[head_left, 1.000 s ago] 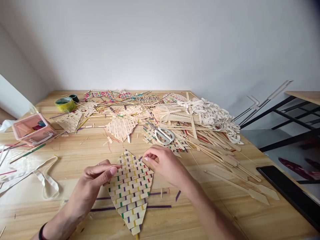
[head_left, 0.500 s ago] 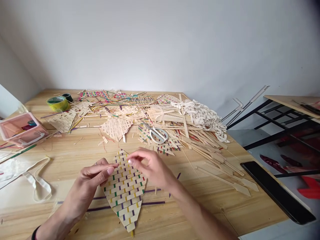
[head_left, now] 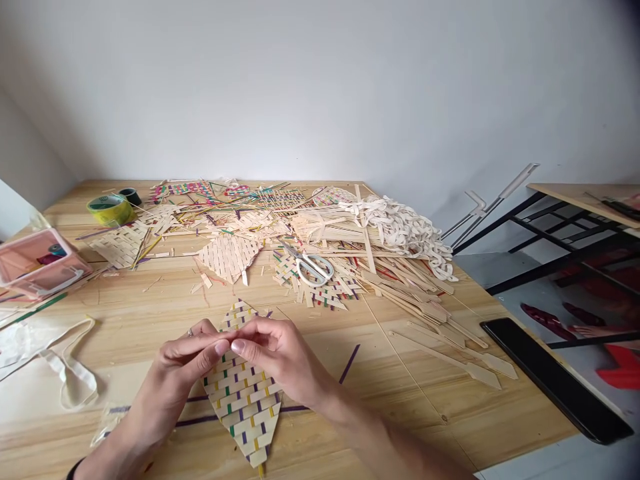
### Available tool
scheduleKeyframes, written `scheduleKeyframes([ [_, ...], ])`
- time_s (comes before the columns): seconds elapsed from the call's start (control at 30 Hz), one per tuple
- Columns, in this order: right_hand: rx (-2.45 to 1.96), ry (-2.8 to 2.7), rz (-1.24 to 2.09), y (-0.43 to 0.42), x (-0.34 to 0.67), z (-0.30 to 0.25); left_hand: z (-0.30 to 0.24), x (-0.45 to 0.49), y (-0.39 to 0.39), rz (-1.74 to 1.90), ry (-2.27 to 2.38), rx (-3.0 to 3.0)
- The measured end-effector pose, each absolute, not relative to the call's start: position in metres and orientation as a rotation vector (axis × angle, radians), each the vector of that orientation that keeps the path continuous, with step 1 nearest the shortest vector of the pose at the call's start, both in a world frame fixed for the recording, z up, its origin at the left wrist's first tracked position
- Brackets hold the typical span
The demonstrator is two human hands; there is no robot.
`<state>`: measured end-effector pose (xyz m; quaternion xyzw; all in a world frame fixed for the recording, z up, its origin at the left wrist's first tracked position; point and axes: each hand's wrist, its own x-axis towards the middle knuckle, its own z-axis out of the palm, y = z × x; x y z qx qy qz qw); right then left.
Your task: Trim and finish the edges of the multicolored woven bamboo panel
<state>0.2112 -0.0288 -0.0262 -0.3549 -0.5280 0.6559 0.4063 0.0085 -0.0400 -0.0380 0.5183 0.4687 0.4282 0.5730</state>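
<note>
Our right hand (head_left: 274, 353) has slid left since a second ago, and its fingertips now meet those of our left hand (head_left: 193, 357) over the upper half of the woven mat (head_left: 245, 410). Both hands are pinched shut; we cannot tell on what. The mat lies flat on the counter (head_left: 415, 400), scissors (head_left: 311, 268) well beyond its tip.

Left hand (head_left: 193, 357) wore thin ring (head_left: 190, 332) on one finger, dark band (head_left: 75, 469) showed at left wrist, right hand (head_left: 273, 353) was bare, both forearms were bare.
</note>
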Motion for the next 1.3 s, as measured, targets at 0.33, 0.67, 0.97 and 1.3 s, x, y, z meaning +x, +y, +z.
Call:
scheduleKeyframes([
  [0.33,-0.938,-1.651,1.198,-0.026,0.219,-0.019,-0.022,-0.004,-0.043,0.997,1.325,1.868],
  [0.67,-0.955,-1.817,1.016,-0.022,0.224,-0.02,-0.03,-0.003,-0.031,0.974,1.166,2.575],
  [0.97,-1.327,-1.872,0.478,0.016,0.273,-0.03,-0.026,-0.006,-0.035,1.04,1.229,2.355],
  [1.3,-1.844,-1.688,0.117,0.053,0.306,-0.067,-0.02,-0.011,-0.03,0.984,1.387,2.054],
])
